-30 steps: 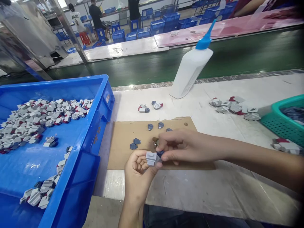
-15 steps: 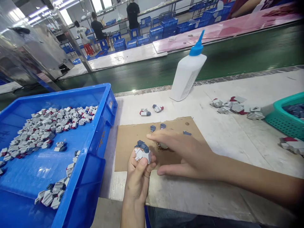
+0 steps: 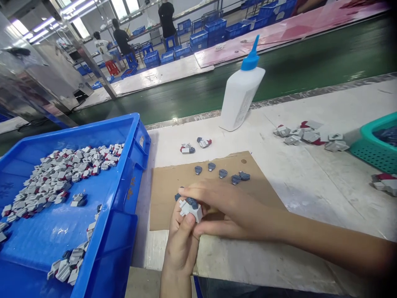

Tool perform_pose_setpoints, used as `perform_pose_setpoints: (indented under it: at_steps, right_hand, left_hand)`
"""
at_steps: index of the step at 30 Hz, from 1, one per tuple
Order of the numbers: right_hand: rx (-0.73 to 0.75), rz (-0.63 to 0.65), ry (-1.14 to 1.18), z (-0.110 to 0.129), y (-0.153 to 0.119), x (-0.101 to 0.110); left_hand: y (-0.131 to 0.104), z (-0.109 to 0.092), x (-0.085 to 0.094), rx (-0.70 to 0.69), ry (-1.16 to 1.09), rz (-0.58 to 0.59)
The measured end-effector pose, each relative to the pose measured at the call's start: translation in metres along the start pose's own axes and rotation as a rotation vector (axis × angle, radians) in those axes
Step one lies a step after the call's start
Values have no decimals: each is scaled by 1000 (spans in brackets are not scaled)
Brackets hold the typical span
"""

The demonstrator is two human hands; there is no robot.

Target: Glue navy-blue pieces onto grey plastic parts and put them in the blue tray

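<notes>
My left hand (image 3: pixel 181 244) is closed around a small white plastic part (image 3: pixel 192 212) with a dark blue piece (image 3: pixel 191 202) on its upper side. My thumb presses on the front of the white part. From the right, my right hand (image 3: pixel 228 207) reaches over it, fingertips on the blue piece and thumb by the white part's right side. Some of the blue piece is hidden under those fingers. Both hands are above a brown cardboard sheet (image 3: pixel 164 182), on which several loose dark blue pieces (image 3: pixel 222 173) lie behind my right hand.
A blue bin (image 3: pixel 124 182) holding many white-and-red parts (image 3: pixel 71 165) stands at left. Behind the cardboard are two assembled parts (image 3: pixel 204 142) and a white squeeze bottle (image 3: pixel 240 97). At right are more white parts (image 3: pixel 310 134) and a green basket (image 3: pixel 372 149). A green conveyor (image 3: pixel 173 103) runs behind.
My right hand has moved left and closed over the part in my left hand. More blue pieces on the cardboard are uncovered. The view has shifted slightly.
</notes>
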State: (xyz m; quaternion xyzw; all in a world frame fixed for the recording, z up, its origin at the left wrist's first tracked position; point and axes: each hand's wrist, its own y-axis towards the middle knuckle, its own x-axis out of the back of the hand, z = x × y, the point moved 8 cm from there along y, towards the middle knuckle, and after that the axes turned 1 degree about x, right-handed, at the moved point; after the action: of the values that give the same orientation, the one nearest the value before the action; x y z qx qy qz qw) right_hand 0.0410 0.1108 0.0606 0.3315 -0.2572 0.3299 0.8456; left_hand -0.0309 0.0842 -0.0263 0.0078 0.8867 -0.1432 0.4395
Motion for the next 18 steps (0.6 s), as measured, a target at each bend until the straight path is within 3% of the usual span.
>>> perform_pose_setpoints:
  at_steps: [4, 8, 13, 18]
  right_hand:
    - [-66, 2, 79, -2, -2, 3]
    - [50, -54, 57, 4, -1, 2]
    - [91, -118, 47, 9, -1, 5]
    - [-61, -132, 173, -2, -18, 20]
  left_hand:
    - [1, -1, -3, -6, -46, 17]
    - [-2, 3, -2, 37, -17, -22]
    - [-5, 5, 0, 35, 28, -75]
    - [-4, 3, -1, -67, 273, -4]
